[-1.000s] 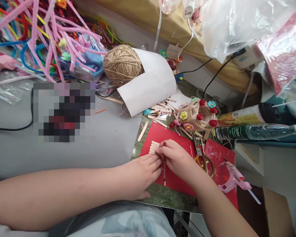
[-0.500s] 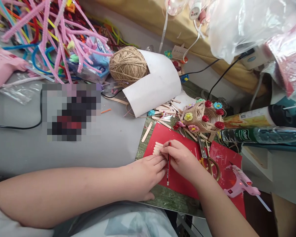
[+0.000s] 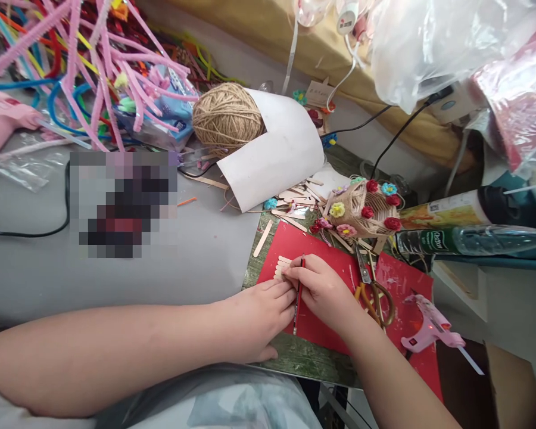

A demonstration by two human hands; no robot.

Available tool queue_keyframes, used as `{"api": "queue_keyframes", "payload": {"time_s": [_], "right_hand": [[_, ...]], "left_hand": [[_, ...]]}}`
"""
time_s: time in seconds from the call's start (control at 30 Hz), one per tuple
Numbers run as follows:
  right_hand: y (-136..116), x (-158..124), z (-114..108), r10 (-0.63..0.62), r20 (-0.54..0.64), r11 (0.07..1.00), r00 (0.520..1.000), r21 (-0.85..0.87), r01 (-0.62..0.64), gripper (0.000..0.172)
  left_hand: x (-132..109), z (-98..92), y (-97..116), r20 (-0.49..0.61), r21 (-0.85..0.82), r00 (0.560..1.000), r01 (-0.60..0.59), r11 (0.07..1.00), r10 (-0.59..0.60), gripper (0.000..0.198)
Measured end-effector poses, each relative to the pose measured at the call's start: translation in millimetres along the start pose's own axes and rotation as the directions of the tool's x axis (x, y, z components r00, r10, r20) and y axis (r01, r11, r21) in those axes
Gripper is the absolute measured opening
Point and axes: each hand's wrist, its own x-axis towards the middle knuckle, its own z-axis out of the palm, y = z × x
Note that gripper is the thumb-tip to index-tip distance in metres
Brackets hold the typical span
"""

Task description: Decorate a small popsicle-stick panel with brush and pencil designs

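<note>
My left hand (image 3: pixel 268 316) lies flat with its fingers stretched out, their tips reaching a row of wooden craft sticks (image 3: pixel 281 267). The sticks lie side by side on a red sheet (image 3: pixel 326 322), and the hands cover part of them. In my right hand (image 3: pixel 324 289) is a slim red and black pencil (image 3: pixel 298 304), gripped between thumb and fingers. The fingertips of both hands meet over the sticks. Which part of the sticks the pencil's tip touches, if any, is hidden.
Right of my hands lie scissors (image 3: pixel 370 286) and a pink glue gun (image 3: pixel 433 330). Beyond stand a twine-wrapped holder with flowers (image 3: pixel 361 211), a plastic bottle (image 3: pixel 473 240), loose sticks (image 3: pixel 262 238) and a twine ball (image 3: pixel 227 116). Pipe cleaners (image 3: pixel 102 65) heap up at the far left.
The whole view has shifted slightly left. The pencil's lower end has swung a little left in my right hand. My left hand stays on the sticks.
</note>
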Motion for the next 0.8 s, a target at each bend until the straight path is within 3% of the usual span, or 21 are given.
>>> {"api": "queue_keyframes", "payload": {"time_s": [0.07, 0.13, 0.2, 0.27, 0.37, 0.43, 0.53, 0.67, 0.8], "right_hand": [[4.5, -8.6, -2.5, 0.043, -0.087, 0.999, 0.995, 0.037, -0.04, 0.022], [12.5, -22.1, -5.4, 0.144, -0.233, 0.989, 0.962, 0.069, -0.131, 0.02], [22.3, -36.8, -6.0, 0.277, -0.401, 0.96, 0.873, 0.078, -0.269, 0.014], [30.9, -48.4, -3.2, 0.381, -0.495, 0.918, 0.781, 0.1, -0.384, 0.013], [38.0, -54.7, 4.0, 0.432, -0.528, 0.889, 0.731, 0.113, -0.444, 0.015], [38.6, -52.9, 7.1, 0.42, -0.525, 0.895, 0.74, 0.106, -0.433, 0.014], [35.5, -48.7, 6.8, 0.338, -0.546, 0.92, 0.766, 0.021, -0.391, 0.017], [29.0, -48.1, 4.4, 0.197, -0.583, 0.959, 0.788, -0.054, -0.279, 0.027], [23.7, -50.8, 5.5, 0.099, -0.375, 0.995, 0.922, 0.056, -0.084, 0.039]], "left_hand": [[-0.5, 3.5, -1.7, -0.021, -0.009, 1.0, -0.001, 1.0, 0.001, 0.078], [0.0, 6.5, -3.3, -0.062, -0.034, 0.998, -0.002, 0.999, 0.0, 0.074], [1.3, 6.9, -4.6, -0.104, -0.07, 0.995, -0.002, 0.998, -0.005, 0.066], [3.0, 3.0, -6.5, -0.139, -0.113, 0.99, -0.01, 0.994, -0.005, 0.054], [5.4, -9.0, -13.9, -0.182, -0.156, 0.981, 0.044, 0.987, -0.073, 0.033], [7.1, -17.2, -22.5, -0.2, -0.143, 0.959, 0.176, 0.974, -0.203, 0.033], [10.6, -23.2, -35.9, -0.194, -0.089, 0.924, 0.318, 0.944, -0.33, 0.052], [15.3, -20.9, -42.0, -0.185, -0.09, 0.923, 0.325, 0.942, -0.336, 0.044], [16.4, -23.4, -37.3, -0.28, -0.137, 0.919, 0.246, 0.96, -0.276, 0.039]]}}
